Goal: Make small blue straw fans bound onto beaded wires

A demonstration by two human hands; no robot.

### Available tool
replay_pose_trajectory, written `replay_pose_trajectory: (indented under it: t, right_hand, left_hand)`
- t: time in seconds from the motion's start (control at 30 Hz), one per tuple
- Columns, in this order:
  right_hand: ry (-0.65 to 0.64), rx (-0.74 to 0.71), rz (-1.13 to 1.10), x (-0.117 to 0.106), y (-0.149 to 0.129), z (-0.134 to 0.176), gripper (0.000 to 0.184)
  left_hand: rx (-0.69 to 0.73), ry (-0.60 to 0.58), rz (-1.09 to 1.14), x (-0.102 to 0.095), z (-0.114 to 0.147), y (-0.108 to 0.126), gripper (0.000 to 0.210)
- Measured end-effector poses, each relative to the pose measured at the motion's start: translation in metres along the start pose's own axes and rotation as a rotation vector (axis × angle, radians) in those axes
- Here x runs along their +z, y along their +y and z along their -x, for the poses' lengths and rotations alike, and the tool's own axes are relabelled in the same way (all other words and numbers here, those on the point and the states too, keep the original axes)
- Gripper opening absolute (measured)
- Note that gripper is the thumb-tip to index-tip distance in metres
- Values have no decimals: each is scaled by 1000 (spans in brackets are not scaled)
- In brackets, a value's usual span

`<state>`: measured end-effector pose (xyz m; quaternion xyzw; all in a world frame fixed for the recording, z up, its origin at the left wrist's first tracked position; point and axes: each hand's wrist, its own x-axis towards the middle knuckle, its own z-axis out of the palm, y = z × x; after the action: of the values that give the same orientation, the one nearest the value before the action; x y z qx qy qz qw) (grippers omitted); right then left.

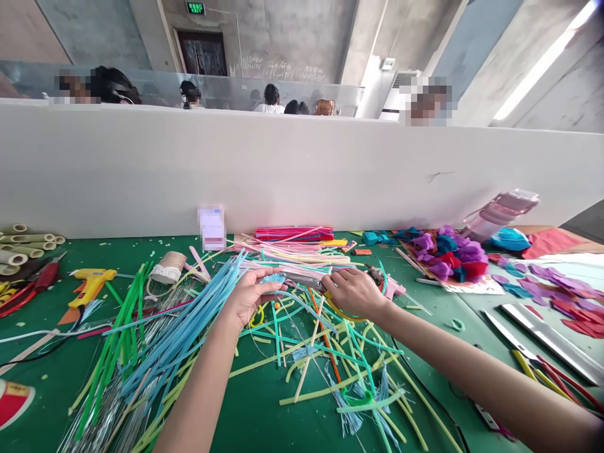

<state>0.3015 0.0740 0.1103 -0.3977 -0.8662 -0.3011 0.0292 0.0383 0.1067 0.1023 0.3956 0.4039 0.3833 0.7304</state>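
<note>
My left hand (255, 294) pinches a small light blue fuzzy piece (274, 279), which looks like a bent pipe cleaner. My right hand (355, 292) is closed just to the right, fingers curled around the end of a grey metal tool (302, 280) that spans the gap between my hands. Its kind is partly hidden by the fingers. A yellow curved part shows under my right palm. Light blue pipe cleaners (184, 333) lie in a bundle beside my left forearm. Below both hands are scattered yellow-green pipe cleaners (325, 381) and light blue tassels (346, 409).
A yellow glue gun (92, 286), twine spool (168, 268) and bamboo pieces (28, 242) stand at left. Scissors (514, 343), a metal strip (550, 340), purple and red petals (552, 283) and a pink bottle (500, 214) lie right. A white partition (302, 170) borders the green table.
</note>
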Motion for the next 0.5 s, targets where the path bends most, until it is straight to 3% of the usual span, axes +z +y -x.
replay_pose_trajectory:
  t: [0.3,0.5]
  right_hand:
    - [-49,13,-54,7,0,-2,22]
    - [-205,106,-163,0,-3,-1,24]
  left_hand:
    - [-17,7,-10,-5,0,1,49]
    - [-14,18,2,-1,0,-1,47]
